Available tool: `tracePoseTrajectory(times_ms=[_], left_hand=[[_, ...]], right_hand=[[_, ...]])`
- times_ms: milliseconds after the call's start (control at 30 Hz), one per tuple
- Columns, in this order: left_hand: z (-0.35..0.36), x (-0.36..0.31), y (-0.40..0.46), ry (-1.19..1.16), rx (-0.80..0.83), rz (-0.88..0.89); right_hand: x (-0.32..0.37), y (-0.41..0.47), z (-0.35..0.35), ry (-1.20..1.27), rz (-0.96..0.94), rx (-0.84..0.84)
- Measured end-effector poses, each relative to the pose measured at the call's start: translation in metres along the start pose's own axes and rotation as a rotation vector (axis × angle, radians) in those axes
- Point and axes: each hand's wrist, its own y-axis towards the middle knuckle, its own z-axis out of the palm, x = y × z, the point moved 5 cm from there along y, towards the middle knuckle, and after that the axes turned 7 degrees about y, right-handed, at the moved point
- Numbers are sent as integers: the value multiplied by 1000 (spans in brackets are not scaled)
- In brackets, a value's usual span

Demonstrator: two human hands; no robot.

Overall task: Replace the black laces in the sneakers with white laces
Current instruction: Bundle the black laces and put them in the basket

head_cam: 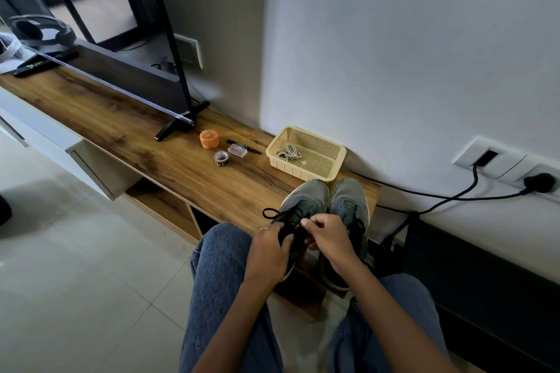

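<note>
Two grey sneakers stand side by side at the near end of the wooden shelf (169,160), toes toward the wall: the left sneaker (306,195) and the right sneaker (348,197). My left hand (266,251) and my right hand (328,241) meet over the left sneaker's tongue, both pinching its black lace (274,212). One loop of that lace sticks out to the left. A bundle of white laces (288,152) lies in a cream plastic basket (328,168) just beyond the shoes.
An orange round container (209,138), a tape roll (221,158), a small clear box (237,149) and a black pen (253,151) lie left of the basket. A TV (121,70) on a stand fills the shelf's left. Black cables (439,197) run along the wall at the right.
</note>
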Motion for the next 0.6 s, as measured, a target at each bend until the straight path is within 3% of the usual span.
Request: tracePoseTrajectory(times_ms=[133,267,367,467,600], left_hand=[[-6,-8,-4,47,-91,5],[-3,-23,1,64,-118,184],[2,-29,6,-139,-46,232],[1,-33,9,-418,76,141],[1,-40,11,-618,188,70]], right_hand=[[11,2,-5,-34,-59,37],[25,-5,-6,-2,-89,153],[32,-8,-8,-1,-123,209],[38,-10,-14,67,-122,242],[49,-8,-28,35,-163,157]])
